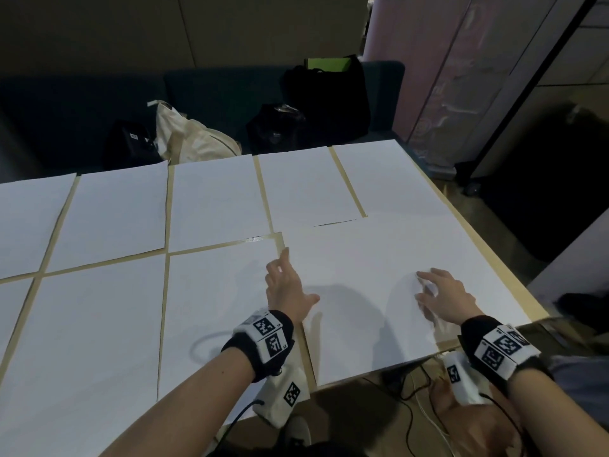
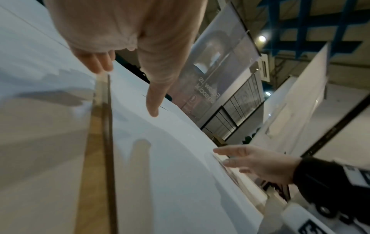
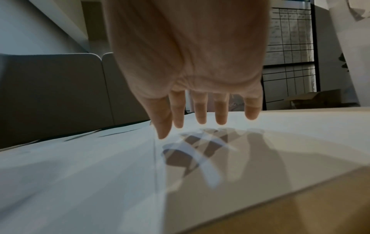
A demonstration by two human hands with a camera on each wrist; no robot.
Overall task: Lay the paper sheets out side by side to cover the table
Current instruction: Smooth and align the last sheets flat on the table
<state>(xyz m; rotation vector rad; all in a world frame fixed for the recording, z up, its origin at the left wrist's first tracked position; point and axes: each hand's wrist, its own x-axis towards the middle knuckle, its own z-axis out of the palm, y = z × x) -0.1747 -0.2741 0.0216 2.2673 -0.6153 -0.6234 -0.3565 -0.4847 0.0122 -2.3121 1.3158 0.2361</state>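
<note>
A: Starting at the left, what lies on the counter (image 1: 354,192)?

B: White paper sheets in two rows. The far row (image 1: 112,212) runs left to right with thin strips of bare wood between the sheets. The near row has a part sheet at the left edge, then two large sheets (image 1: 85,331), each just beside the next.

A: And the left hand (image 1: 286,289)?

B: It sits at the seam between the near middle sheet (image 1: 217,311) and the near right sheet (image 1: 369,291). Its grip is open: fingers straight and spread, pointing away, thumb out to the right over the near right sheet. It holds nothing. The left wrist view shows the fingertips (image 2: 100,66) at the wooden gap and the thumb's tip close above the paper; whether it touches cannot be told.

A: The near right sheet itself?

B: It lies flat at the counter's near right corner, its far edge overlapping the near edges of two far-row sheets, and its near edge reaching past the counter's edge.

A: The right hand (image 1: 443,295)?

B: It is over the right part of that sheet, fingers loosely spread and pointing left. Its grip is also open and holds nothing. In the right wrist view the fingertips (image 3: 201,117) hang just above the paper, their shadows beneath.

A: Beyond the counter?

B: A dark sofa (image 1: 204,94) carrying black bags (image 1: 326,97) and a pale cloth bag (image 1: 188,136).
</note>
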